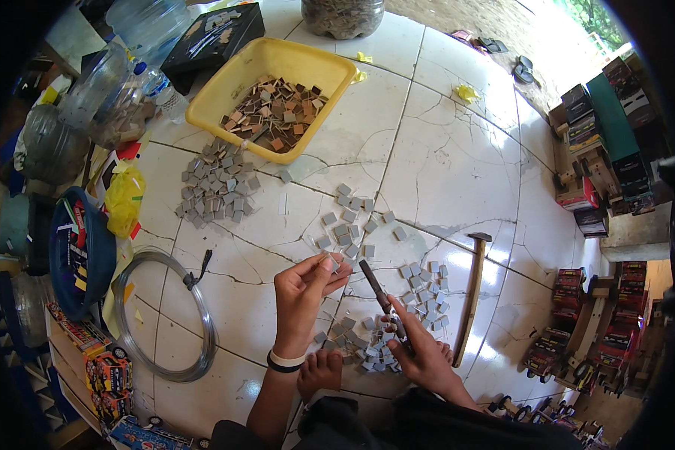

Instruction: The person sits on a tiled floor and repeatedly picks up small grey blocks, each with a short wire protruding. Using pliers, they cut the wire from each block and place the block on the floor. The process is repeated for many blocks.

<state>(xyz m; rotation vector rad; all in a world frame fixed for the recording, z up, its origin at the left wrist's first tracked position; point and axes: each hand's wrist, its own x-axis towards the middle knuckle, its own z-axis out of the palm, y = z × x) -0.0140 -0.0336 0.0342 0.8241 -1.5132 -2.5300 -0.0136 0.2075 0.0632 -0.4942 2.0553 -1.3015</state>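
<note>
Left grip: left hand [298,292] closed in a pinch, one small grey tile [331,262] at the fingertips
Tile feel: looks light, stiff and thin, probably a bit slippery. Corners might chip, so I'd pinch it by opposite edges
Right grip: right hand [426,356] wrapped round the handle end of one dark tool [373,281], tip up just beside the tile
Tool feel: metal at a guess, stiff, way heavier than a tile, best held by the handles. Can't tell if its jaws are parted
Scatter [349,215]: roughly fifteen loose tiles, just ahead of the left grip
Right cluster [427,292]: one, just ahead of the right grip, too jumbled to count
Near cluster [367,352]: one, between the two grips and nearer the body, tiles overlapping, no honest count
Pile [217,184]: one, ahead and left of the left grip, dozens easily
Hammer [469,300]: one, lying right of the right grip
Coil [208,322]: one, clear tubing, left of the left grip
Tub [343,75]: one, yellow, well ahead of both grips, loads of brown chips [285,112] inside
Bowl [105,255]: one, blue, far left, past the coil
</note>
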